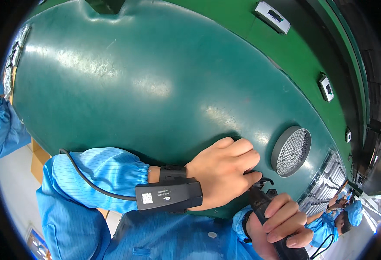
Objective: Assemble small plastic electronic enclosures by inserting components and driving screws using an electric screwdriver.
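My right hand (283, 221) wraps round a black handheld tool (262, 200), which looks like an electric screwdriver. Its front end points up and left toward my left hand (225, 173). That hand rests low over the table with fingers curled, pinching a small black part (266, 181) by thumb and fingertips. Most of the part is hidden under the fingers, and I cannot make out whether the tool's tip touches it. A dark nut-like piece (271, 193) shows just beside the tool's front. To the right stands a round grey dish (278, 151) with many small metallic pieces in it.
The green table (134, 99) spreads ahead. White devices (272, 17) are fixed along the green panel beyond it. Several silvery parts (324, 177) lie at the right edge. Another person (329, 225) in blue works at the right; a blue sleeve (8, 125) shows at far left.
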`<control>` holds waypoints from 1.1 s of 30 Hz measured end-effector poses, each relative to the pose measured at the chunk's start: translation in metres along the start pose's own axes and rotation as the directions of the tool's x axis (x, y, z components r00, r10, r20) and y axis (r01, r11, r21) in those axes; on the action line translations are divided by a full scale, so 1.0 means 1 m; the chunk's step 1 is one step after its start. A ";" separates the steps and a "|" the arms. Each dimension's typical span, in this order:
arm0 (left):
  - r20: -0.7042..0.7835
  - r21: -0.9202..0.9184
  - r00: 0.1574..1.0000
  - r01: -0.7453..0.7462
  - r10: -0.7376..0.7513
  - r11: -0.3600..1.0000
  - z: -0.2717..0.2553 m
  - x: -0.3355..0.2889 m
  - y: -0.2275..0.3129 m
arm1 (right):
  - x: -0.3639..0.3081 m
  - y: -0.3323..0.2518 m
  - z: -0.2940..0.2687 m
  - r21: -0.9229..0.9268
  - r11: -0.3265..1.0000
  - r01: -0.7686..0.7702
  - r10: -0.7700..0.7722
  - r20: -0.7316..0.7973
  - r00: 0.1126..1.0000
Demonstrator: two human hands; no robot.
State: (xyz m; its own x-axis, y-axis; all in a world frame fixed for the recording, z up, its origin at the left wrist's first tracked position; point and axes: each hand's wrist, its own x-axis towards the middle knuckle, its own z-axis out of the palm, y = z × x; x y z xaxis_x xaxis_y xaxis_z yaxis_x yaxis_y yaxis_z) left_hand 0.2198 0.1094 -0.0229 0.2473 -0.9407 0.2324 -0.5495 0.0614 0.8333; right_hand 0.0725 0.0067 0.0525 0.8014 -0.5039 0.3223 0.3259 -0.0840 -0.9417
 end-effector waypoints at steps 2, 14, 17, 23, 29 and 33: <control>-0.010 -0.001 1.000 -0.003 0.003 1.000 0.002 0.000 -0.002 | 0.000 -0.002 0.000 -0.019 1.000 -0.012 0.011 -0.020 1.000; -0.023 -0.005 1.000 0.007 -0.007 1.000 0.003 0.000 -0.001 | -0.003 0.028 -0.008 0.052 0.980 0.191 -0.194 0.077 0.978; -0.010 0.010 1.000 0.016 -0.016 1.000 0.000 0.000 -0.001 | 0.002 0.024 -0.003 -0.005 0.994 0.110 -0.109 0.089 0.990; 0.074 -0.003 0.997 -0.002 0.002 1.000 -0.009 0.001 -0.001 | 0.006 0.017 0.002 -0.053 0.996 0.074 -0.071 0.054 0.996; 0.165 0.007 0.984 -0.071 0.069 0.997 -0.023 0.004 0.001 | 0.013 0.004 -0.009 0.199 0.962 0.189 -0.127 -0.289 0.949; 0.158 0.060 0.983 -0.103 0.092 0.993 -0.023 0.002 0.008 | 0.030 -0.029 -0.064 0.136 0.930 0.342 -0.252 -0.443 0.860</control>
State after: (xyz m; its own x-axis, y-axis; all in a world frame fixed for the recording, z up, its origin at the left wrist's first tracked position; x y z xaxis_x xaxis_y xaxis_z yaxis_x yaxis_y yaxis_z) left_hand 0.2342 0.1152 -0.0043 0.0661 -0.9719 0.2259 -0.6187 0.1377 0.7735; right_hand 0.0548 -0.0609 0.0833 0.3853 -0.7931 0.4718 0.6454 -0.1338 -0.7520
